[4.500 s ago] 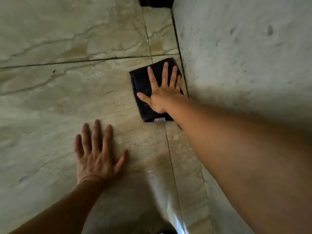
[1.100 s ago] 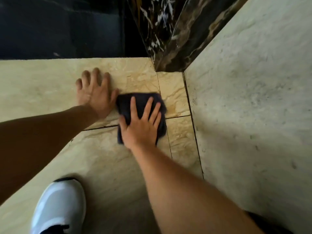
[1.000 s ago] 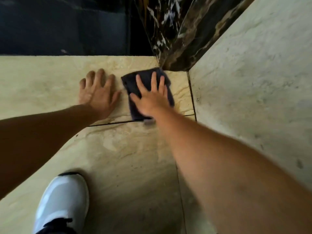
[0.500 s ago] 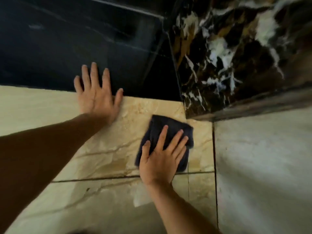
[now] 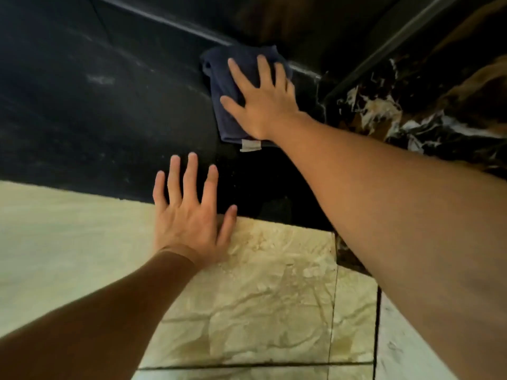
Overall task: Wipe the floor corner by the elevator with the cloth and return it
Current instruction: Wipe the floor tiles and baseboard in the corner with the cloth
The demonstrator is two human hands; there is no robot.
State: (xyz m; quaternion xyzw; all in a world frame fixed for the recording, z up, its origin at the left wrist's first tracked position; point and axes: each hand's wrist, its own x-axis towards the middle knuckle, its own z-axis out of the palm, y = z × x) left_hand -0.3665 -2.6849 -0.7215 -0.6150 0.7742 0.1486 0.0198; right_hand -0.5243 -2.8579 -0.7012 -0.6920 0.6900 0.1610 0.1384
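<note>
Cloth [image 5: 227, 105] folded, dark, flat on black floor strip [image 5: 96, 105], pushed up against metal sill [image 5: 164, 19] in corner by veined marble jamb [image 5: 411, 113]. Wiping under way, I judge; return not yet done. My right hand [image 5: 263, 105] on top, fingers [image 5: 263, 71] spread wide, pressing, not gripping. My left hand [image 5: 189, 218] flat across pale tile [image 5: 260, 297] edge, splayed, holding nothing; bracing.

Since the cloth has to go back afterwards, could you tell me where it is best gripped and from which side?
Probably the cloth's near edge by the white tag. That folded edge lies bare on the black floor, while the right hand lies flat over the rest. Come from the near side and pinch all layers, thumb under, fingers on top.
</note>
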